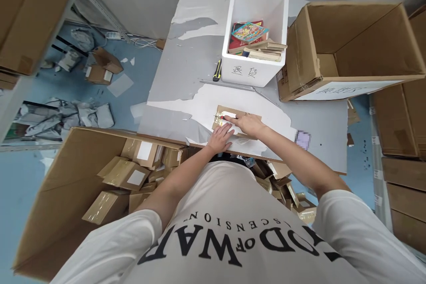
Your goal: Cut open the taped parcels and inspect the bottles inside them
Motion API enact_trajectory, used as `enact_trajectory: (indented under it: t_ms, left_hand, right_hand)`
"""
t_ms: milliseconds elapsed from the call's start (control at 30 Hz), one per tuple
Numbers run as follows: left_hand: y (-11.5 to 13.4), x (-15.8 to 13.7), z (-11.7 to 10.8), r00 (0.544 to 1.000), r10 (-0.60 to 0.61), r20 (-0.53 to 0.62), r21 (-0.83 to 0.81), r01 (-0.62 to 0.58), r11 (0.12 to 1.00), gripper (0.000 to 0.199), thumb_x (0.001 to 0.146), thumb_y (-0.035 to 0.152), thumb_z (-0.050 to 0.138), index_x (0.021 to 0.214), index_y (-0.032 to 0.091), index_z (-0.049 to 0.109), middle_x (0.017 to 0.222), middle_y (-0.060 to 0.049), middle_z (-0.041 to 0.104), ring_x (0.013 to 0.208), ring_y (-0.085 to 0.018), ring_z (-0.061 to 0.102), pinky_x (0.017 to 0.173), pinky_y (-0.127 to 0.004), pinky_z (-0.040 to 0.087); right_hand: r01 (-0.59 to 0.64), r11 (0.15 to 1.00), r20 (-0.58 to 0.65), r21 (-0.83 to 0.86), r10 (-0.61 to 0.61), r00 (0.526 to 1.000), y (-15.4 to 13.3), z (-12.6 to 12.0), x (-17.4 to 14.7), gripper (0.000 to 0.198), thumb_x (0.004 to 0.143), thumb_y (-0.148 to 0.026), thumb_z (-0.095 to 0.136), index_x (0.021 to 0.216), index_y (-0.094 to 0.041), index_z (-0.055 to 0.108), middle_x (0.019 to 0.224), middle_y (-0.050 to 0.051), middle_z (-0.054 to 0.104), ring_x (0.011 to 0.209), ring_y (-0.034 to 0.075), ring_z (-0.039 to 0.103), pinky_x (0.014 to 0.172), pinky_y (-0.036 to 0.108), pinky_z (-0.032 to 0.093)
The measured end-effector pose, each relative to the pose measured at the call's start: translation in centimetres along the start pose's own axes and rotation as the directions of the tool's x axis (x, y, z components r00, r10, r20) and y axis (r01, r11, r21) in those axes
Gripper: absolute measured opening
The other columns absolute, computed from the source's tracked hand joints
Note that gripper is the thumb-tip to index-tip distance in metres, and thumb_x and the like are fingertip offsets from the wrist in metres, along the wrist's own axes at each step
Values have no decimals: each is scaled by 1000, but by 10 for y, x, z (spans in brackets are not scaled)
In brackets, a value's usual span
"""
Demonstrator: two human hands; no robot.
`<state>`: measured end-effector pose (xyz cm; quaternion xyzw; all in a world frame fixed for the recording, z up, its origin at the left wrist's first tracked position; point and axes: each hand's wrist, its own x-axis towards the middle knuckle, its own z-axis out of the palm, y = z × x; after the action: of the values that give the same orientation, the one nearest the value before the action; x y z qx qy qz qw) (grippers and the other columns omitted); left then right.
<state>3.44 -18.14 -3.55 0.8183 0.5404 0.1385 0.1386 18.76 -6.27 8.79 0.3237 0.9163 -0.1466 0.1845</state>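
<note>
A flat brown cardboard parcel (237, 111) with shiny clear tape at its left end and a white label lies on the white-and-grey table near my body. My right hand (250, 125) is closed round a small utility knife (222, 117) with a red part; its thin tip points left over the taped end, and most of its handle is hidden in my grip. Resting on the parcel's near left edge, my left hand (220, 138) has its fingers stretched out. Whether the blade is in the tape is too small to make out.
A white foam box (254, 71) with several books stands behind the parcel. Beside it lies a yellow-and-black cutter (217, 71). An open cardboard box (299, 60) stands at right. At lower left, a large carton (49, 195) holds several small parcels.
</note>
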Motion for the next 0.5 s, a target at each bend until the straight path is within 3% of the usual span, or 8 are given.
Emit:
enact_trajectory:
  t_ms: [267, 500]
  left_hand:
    - [-4, 1, -5, 999, 29, 41, 3, -29, 1000, 62, 82, 37, 58, 139, 18, 46, 150, -16, 40, 142, -31, 31, 114, -48, 23]
    - [-2, 2, -9, 998, 34, 54, 12, -34, 999, 62, 81, 37, 60, 139, 18, 47, 151, -15, 39, 142, -32, 31, 113, -48, 25]
  right_hand:
    - [21, 998, 1, 68, -21, 1000, 6, 5, -2, 60, 92, -18, 44, 148, -36, 33, 115, 13, 65, 99, 27, 65, 86, 38, 43]
    - [-122, 990, 58, 72, 118, 991, 22, 13, -29, 60, 88, -11, 45, 142, -37, 45, 109, 14, 68, 90, 28, 66, 79, 40, 43]
